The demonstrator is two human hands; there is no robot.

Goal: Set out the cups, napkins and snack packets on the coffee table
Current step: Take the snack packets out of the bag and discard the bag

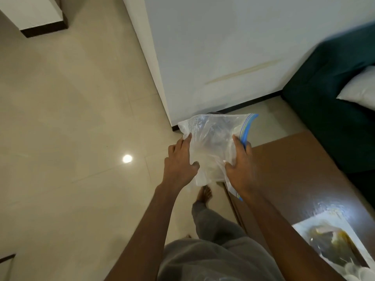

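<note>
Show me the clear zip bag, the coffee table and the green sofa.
clear zip bag (213, 136): head view, crumpled clear middle.
coffee table (294, 169): head view, bare brown top.
green sofa (324, 118): head view, dark green side.

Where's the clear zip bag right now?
Head view, centre: the clear zip bag is held up between the left hand and right hand, over the floor just left of the brown coffee table.
</note>
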